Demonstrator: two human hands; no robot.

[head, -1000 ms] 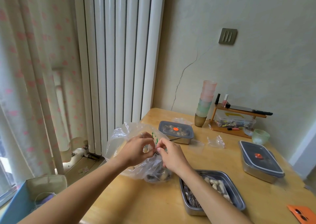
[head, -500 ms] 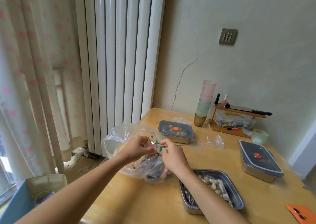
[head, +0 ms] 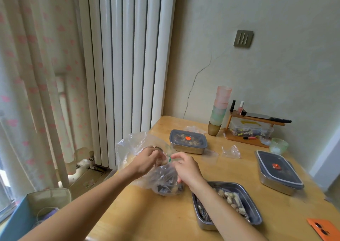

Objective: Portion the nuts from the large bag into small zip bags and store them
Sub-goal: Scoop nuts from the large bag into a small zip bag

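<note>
The large bag [head: 134, 145], clear and crumpled, slumps on the tabletop [head: 147, 213] with dark nuts [head: 169, 186] inside. Just above them is the green-striped small zip bag [head: 170, 160].

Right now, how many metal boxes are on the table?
3. One lidded steel container stands far back by the stacked cups, a second lidded one on the right, and an open one holding nuts nearest the camera. None looks hidden.

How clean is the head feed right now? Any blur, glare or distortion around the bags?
Head view: wide-angle distortion bows the radiator; daylight washes out the curtain at left; the left hand and right hand pinching the zip bag look slightly soft; sheen on the large bag blurs the nuts inside.
</note>
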